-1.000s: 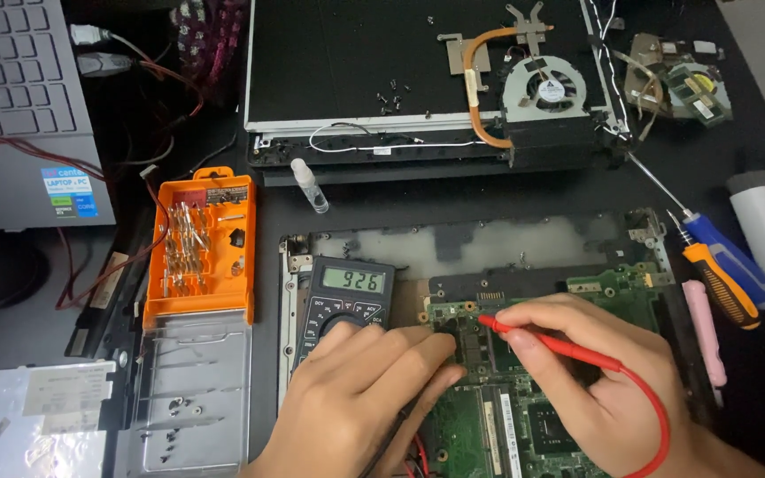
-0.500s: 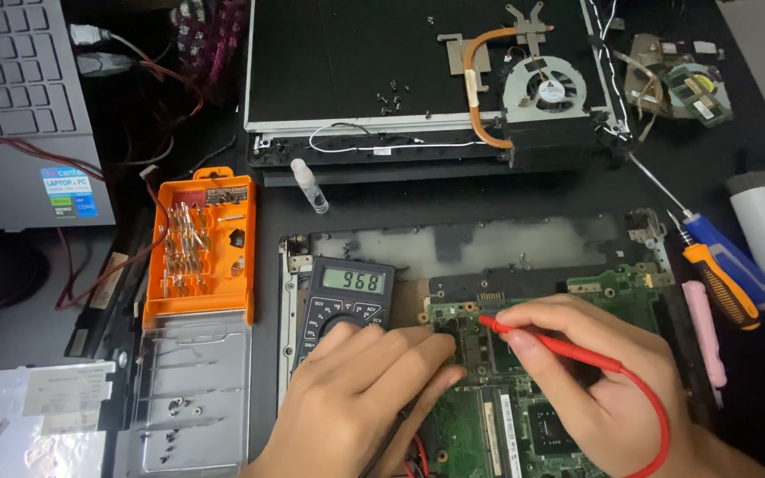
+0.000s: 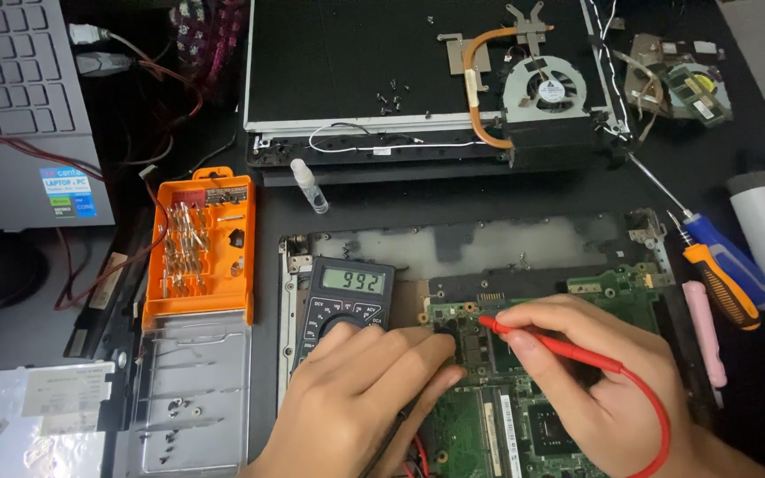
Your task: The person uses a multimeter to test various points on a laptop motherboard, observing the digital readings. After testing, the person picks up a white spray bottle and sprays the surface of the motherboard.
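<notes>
My right hand (image 3: 595, 381) holds a red multimeter probe (image 3: 546, 343) like a pen, its tip touching the green laptop motherboard (image 3: 489, 425) near its upper left corner. My left hand (image 3: 365, 398) rests on the board beside it, fingers pressed down close to the probe tip; what it grips is hidden under the fingers. Just above the left hand lies a dark digital multimeter (image 3: 347, 296) with its display lit. The board sits in an opened laptop base (image 3: 453, 243).
An orange screwdriver bit case (image 3: 201, 248) with a clear lid (image 3: 192, 389) lies at the left. Behind are a laptop lid panel (image 3: 374, 62) with a fan and copper heatpipe (image 3: 533, 84), and a small bottle (image 3: 309, 186). Screwdrivers (image 3: 723, 274) and a pink tool (image 3: 706, 332) lie right. A grey laptop (image 3: 19, 97) sits far left.
Both hands stay nearly still on the board. Only the multimeter's displayed reading has changed between frames.
</notes>
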